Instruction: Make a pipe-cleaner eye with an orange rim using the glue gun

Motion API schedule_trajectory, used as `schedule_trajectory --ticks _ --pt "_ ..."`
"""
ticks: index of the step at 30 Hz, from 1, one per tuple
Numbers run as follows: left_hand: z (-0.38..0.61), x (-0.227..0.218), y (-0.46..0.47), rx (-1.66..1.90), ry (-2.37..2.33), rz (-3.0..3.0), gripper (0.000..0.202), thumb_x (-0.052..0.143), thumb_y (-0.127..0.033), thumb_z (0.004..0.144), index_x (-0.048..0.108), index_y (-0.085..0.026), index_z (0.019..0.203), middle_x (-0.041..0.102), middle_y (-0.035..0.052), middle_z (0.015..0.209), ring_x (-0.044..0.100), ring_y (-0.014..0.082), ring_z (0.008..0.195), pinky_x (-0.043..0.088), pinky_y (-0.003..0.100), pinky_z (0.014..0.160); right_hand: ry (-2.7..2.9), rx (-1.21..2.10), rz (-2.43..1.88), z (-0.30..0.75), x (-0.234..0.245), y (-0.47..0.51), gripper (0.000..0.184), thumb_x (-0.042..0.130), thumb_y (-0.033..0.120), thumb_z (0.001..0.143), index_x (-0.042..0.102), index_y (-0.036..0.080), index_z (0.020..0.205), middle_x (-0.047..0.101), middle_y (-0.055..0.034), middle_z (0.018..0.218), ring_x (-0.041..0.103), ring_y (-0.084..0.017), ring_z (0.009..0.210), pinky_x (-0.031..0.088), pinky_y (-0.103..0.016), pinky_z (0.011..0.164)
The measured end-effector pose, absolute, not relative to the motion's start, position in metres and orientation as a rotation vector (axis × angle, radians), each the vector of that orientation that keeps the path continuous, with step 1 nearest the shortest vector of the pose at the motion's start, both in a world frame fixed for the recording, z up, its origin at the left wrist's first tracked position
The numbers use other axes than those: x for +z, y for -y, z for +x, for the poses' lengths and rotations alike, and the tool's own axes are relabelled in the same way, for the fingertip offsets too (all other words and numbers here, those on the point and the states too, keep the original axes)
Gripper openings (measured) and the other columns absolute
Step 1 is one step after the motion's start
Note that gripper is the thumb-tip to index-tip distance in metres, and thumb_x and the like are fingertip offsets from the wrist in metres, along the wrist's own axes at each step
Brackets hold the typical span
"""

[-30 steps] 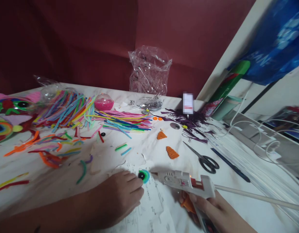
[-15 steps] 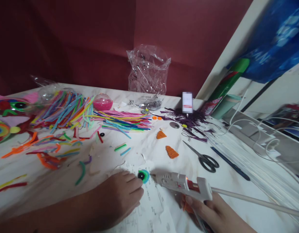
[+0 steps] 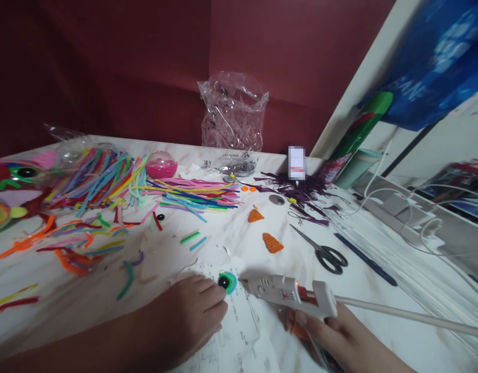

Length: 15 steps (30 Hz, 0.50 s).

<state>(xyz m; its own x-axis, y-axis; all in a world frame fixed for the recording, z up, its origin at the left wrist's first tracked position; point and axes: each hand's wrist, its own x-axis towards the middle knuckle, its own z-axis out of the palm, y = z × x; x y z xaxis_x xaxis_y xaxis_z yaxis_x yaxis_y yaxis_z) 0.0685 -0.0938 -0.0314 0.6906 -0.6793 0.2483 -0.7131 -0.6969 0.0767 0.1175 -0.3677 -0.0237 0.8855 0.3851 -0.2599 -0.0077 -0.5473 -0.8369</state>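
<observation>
My left hand (image 3: 192,313) rests on a printed paper sheet (image 3: 239,336), fingers curled, fingertips pinching the edge of a small round eye piece (image 3: 227,283) with a black centre and green-blue ring. My right hand (image 3: 339,339) grips the handle of a white hot glue gun (image 3: 291,293). Its nozzle points left, its tip just right of the eye piece. A glue stick (image 3: 409,317) juts from the gun's back toward the right.
Black scissors (image 3: 324,253) and two orange cone shapes (image 3: 272,242) lie beyond the gun. Piles of coloured pipe cleaners (image 3: 145,189) cover the left. A clear plastic bag (image 3: 233,111) stands at the back, purple threads (image 3: 304,197) and white cables (image 3: 413,217) at right.
The glue gun has shifted slightly left and lower, its nozzle nearer the eye piece. My left hand stays on the eye piece. The view drifted a little.
</observation>
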Motion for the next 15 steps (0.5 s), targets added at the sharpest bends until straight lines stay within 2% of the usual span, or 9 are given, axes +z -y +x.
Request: schedule_trajectory --ticks 2,6,9,13,15 --pt "0.0686 -0.0323 0.0935 0.297 1.137 2.731 0.005 0.052 -0.015 0.087 0.050 -0.018 0.083 0.057 0.0029 0.083 0.049 0.0180 0.073 0.039 0.032 0.069 0.257 0.585 -2.090 0.1186 -0.0239 0.3674 0.046 0.051 0.062 0.077 0.060 0.017 0.075 0.037 0.0053 0.054 0.030 -0.009 0.049 0.029 -0.021 0.045" --pt "0.0686 -0.0323 0.0932 0.296 1.126 2.727 0.004 0.053 -0.015 0.087 0.051 -0.018 0.084 0.057 0.0030 0.083 0.049 0.0184 0.073 0.039 0.032 0.069 0.256 0.560 -2.061 0.1185 -0.0206 0.3661 0.042 0.054 0.060 0.076 0.061 0.018 0.076 0.042 0.0040 0.057 0.034 -0.011 0.053 0.035 -0.022 0.049" --pt "0.0685 -0.0322 0.0932 0.278 1.131 2.734 0.005 0.051 -0.014 0.088 0.051 -0.017 0.083 0.057 0.0032 0.083 0.049 0.0185 0.073 0.039 0.033 0.068 0.202 0.572 -2.074 0.1168 -0.0171 0.3655 0.039 0.056 0.057 0.076 0.061 0.018 0.075 0.038 0.0057 0.053 0.031 -0.010 0.049 0.033 -0.021 0.046" --pt "0.0686 -0.0329 0.0930 0.273 1.129 2.730 0.005 0.049 -0.014 0.088 0.051 -0.017 0.085 0.057 0.0031 0.083 0.049 0.0183 0.074 0.040 0.033 0.070 0.230 0.538 -2.047 0.1150 -0.0155 0.3646 0.041 0.057 0.059 0.074 0.060 0.018 0.070 0.047 0.0025 0.059 0.040 -0.012 0.055 0.038 -0.022 0.051" --pt "0.0688 -0.0330 0.0930 0.274 1.132 2.728 0.005 0.049 -0.015 0.088 0.051 -0.017 0.085 0.057 0.0032 0.083 0.049 0.0185 0.075 0.040 0.033 0.069 0.231 0.538 -2.050 0.1150 -0.0175 0.3651 0.044 0.057 0.062 0.073 0.062 0.018 0.072 0.047 0.0025 0.058 0.040 -0.012 0.054 0.038 -0.023 0.051"
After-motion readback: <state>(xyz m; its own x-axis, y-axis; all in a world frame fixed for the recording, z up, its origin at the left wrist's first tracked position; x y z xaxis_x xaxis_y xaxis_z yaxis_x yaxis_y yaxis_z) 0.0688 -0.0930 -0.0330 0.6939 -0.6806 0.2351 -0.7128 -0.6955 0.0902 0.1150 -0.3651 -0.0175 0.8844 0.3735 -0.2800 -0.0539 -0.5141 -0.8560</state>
